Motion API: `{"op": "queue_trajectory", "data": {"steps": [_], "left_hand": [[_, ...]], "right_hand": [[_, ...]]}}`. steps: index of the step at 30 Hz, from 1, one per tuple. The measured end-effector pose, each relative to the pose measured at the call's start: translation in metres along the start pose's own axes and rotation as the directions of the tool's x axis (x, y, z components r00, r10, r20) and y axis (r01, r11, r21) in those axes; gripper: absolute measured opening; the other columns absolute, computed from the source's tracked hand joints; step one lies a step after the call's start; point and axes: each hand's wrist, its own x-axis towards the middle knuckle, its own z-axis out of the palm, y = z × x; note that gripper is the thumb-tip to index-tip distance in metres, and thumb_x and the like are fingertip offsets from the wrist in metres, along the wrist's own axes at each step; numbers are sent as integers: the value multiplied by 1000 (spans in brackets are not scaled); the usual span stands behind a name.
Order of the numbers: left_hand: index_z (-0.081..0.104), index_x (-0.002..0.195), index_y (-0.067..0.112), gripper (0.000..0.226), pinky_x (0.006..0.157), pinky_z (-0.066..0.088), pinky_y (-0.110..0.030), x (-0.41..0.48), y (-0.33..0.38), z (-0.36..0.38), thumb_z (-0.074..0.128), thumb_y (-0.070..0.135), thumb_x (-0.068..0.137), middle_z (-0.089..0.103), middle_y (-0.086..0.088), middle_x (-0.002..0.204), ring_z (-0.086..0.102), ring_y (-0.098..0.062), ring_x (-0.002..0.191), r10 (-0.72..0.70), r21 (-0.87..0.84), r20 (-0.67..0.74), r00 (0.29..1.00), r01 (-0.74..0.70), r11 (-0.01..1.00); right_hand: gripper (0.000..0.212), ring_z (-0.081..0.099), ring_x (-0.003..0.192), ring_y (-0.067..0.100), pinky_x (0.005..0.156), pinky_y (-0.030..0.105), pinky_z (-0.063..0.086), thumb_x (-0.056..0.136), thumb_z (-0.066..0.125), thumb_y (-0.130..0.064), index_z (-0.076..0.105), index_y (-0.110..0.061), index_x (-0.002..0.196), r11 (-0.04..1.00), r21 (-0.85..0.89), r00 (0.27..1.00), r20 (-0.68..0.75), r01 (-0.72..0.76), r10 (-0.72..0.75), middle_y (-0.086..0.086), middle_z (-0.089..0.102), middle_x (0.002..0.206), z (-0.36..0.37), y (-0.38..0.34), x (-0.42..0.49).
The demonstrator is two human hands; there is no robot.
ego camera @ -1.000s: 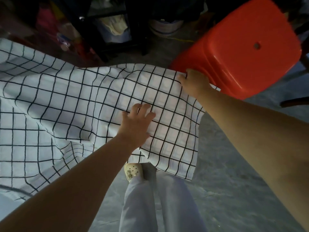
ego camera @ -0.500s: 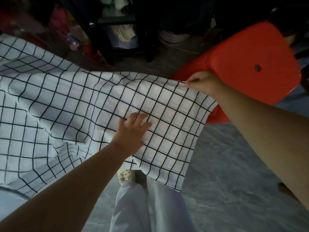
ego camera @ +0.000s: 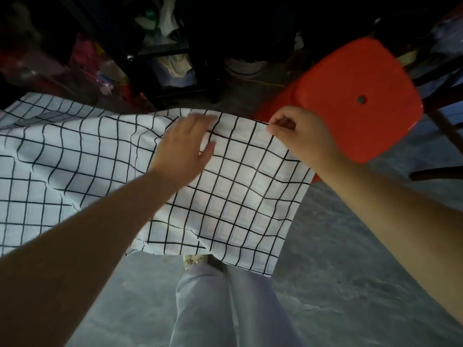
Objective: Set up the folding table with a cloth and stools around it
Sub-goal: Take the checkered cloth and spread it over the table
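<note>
— Listing cloth (ego camera: 250,196)?
— Checked, draped on desk, corner overhanging floor (ego camera: 350,271). Right hand (ego camera: 298,136): grip pinching far edge. Left hand (ego camera: 185,144): open, flat on top (blurred). Stool (ego camera: 350,96): red, just beyond.

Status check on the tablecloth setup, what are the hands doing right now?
Left hand flat on checked cloth, open. Right hand pinching the cloth's far edge. Cloth wrinkled, one corner hanging. Red stool close behind that edge.
</note>
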Motion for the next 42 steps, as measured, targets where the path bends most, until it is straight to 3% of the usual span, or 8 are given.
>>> {"op": "queue_trajectory", "data": {"steps": [6, 11, 15, 21, 27, 32, 36, 42], "left_hand": [[30, 147, 24, 61, 117, 16, -36, 53, 12, -39, 41, 51, 93, 28, 0, 154, 18, -19, 143, 212, -126, 269, 940, -183, 975], [61, 115, 23, 62, 91, 44, -37, 49, 43, -75, 31, 69, 86, 63, 2, 109, 55, -20, 106, 244, -61, 459, 854, -244, 968], [53, 92, 29, 42, 71, 40, -31, 27, 52, -119, 37, 67, 85, 55, 8, 88, 52, -15, 86, 290, 0, 387, 875, -315, 949], [56, 92, 22, 43, 64, 33, -29, -16, 59, -180, 44, 63, 85, 45, 12, 70, 44, -13, 74, 314, 68, 357, 880, -360, 930], [60, 109, 28, 33, 72, 41, -31, -56, 61, -228, 49, 53, 90, 56, 9, 88, 52, -15, 83, 305, 72, 343, 889, -349, 935], [64, 109, 23, 27, 69, 35, -28, -93, 72, -262, 57, 41, 90, 45, 22, 70, 49, -15, 74, 320, 21, 318, 892, -344, 939], [58, 107, 26, 29, 67, 40, -30, -124, 90, -283, 53, 49, 90, 65, 6, 86, 53, -15, 74, 285, 133, 287, 915, -333, 934], [60, 108, 29, 34, 74, 49, -32, -172, 112, -299, 49, 56, 89, 67, 10, 99, 61, -16, 91, 201, 201, 217, 955, -245, 948]], "right_hand": [[5, 55, 77, -10, 72, 4, 38, 88, 64, -19, 68, -17, 91, 996, 21, 994, -64, 88, -86, -20, 59, 78, -16, -39, -41], [6, 57, 83, 1, 75, 13, 43, 87, 64, -20, 68, -19, 91, 993, -42, 988, -99, 111, -115, -12, 63, 87, -41, -74, -70], [6, 54, 84, -2, 75, 6, 38, 87, 64, -19, 69, -19, 92, 988, -108, 984, -129, 108, -121, -13, 63, 88, -62, -99, -102], [6, 56, 85, 1, 76, 10, 41, 88, 63, -19, 68, -19, 90, 986, -155, 959, -264, 60, -100, -10, 64, 89, -92, -136, -158], [7, 61, 90, 17, 80, 40, 50, 88, 61, -19, 68, -17, 91, 988, -157, 917, -391, 11, -72, -4, 66, 92, -114, -166, -207], [7, 59, 93, 18, 81, 39, 53, 89, 62, -17, 68, -16, 92, 992, -128, 883, -466, -8, -53, -4, 64, 92, -125, -188, -242], [7, 57, 93, 20, 81, 34, 47, 89, 60, -19, 67, -18, 91, 970, -242, 876, -470, -16, -103, -7, 63, 92, -138, -205, -259], [7, 56, 92, 18, 81, 38, 48, 89, 60, -18, 66, -19, 91, 956, -274, 865, -450, 102, -222, -5, 66, 93, -168, -218, -287]]}}
